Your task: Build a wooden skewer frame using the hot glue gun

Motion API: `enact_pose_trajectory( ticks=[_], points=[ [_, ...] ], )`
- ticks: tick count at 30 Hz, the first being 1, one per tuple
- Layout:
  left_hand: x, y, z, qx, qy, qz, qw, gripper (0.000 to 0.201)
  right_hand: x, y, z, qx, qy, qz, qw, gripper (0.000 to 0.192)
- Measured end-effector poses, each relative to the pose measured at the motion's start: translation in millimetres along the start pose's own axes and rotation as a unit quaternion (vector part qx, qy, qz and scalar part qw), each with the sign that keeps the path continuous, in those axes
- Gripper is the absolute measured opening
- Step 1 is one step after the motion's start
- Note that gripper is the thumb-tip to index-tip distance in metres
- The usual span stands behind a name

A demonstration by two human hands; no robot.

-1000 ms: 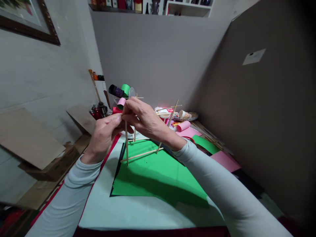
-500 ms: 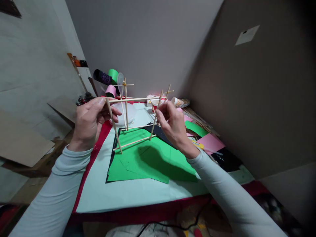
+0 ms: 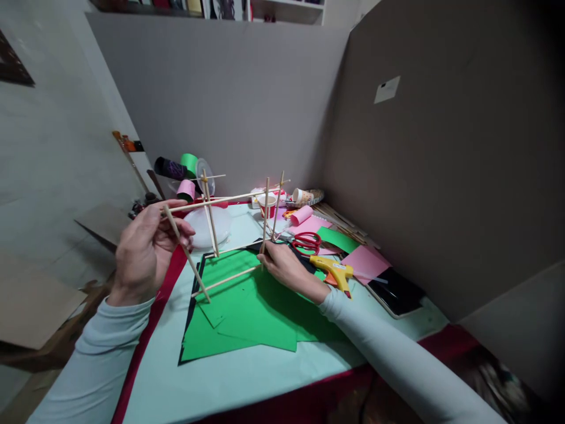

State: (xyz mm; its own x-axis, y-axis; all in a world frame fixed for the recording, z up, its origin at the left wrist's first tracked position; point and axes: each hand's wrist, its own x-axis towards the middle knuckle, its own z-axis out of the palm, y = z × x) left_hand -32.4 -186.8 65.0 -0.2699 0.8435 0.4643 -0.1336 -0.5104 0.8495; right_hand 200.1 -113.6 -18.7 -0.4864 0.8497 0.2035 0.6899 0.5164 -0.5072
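My right hand (image 3: 286, 268) has dropped, pinching the frame (image 3: 212, 225) low; my left hand (image 3: 140, 250) pinches an upper corner.

Dim and greyish overall, lit apparently from above. Shaded softly beneath the right hand (image 3: 289, 265), across the green sheet (image 3: 238, 324). Darkest far to the right of that hand, on the grey panel (image 3: 441, 176), fading to black. Crisp around the left hand (image 3: 141, 250) and the sticks (image 3: 188, 256) beside it; blurred below the right sleeve (image 3: 397, 359), stretched cornerward there and along the left sleeve (image 3: 92, 359).
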Motion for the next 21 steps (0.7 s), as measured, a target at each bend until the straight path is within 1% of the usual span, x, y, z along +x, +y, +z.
enact_pose_trajectory(
  ticks=[3, 6, 8, 10, 13, 15, 18, 19, 21],
  points=[
    [4, 7, -0.6, -0.010, 0.016, -0.001, 1.000, 0.032, -10, -10, -20, 0.007, -0.010, -0.008, 1.000, 0.015],
    [7, 12, -2.2, -0.018, 0.029, -0.007, 0.999, 0.032, -22, -19, -36, 0.024, -0.025, -0.015, 0.999, 0.022],
    [7, 12, -3.9, -0.015, 0.027, -0.026, 0.999, 0.032, -32, -21, -41, 0.040, -0.040, -0.014, 0.998, 0.026],
    [5, 9, -5.8, -0.002, 0.017, -0.060, 0.998, 0.031, -44, -18, -42, 0.058, -0.065, -0.011, 0.996, 0.028],
    [1, 0, -8.5, 0.023, 0.013, -0.118, 0.993, 0.031, -62, -11, -41, 0.096, -0.113, -0.006, 0.989, 0.030],
    [0, -10, -9.9, 0.031, 0.017, -0.151, 0.988, 0.030, -71, -6, -41, 0.123, -0.133, 0.004, 0.983, 0.031],
    [-8, -29, -10.2, 0.040, 0.015, -0.191, 0.981, 0.028, -77, -1, -44, 0.161, -0.131, 0.031, 0.978, 0.030],
    [-13, -35, -9.7, 0.046, 0.006, -0.209, 0.977, 0.028, -78, 0, -46, 0.172, -0.125, 0.042, 0.976, 0.029],
    [-29, -45, -7.7, 0.069, -0.030, -0.256, 0.964, 0.036, -79, 0, -49, 0.193, -0.108, 0.062, 0.973, 0.027]
  ],
)
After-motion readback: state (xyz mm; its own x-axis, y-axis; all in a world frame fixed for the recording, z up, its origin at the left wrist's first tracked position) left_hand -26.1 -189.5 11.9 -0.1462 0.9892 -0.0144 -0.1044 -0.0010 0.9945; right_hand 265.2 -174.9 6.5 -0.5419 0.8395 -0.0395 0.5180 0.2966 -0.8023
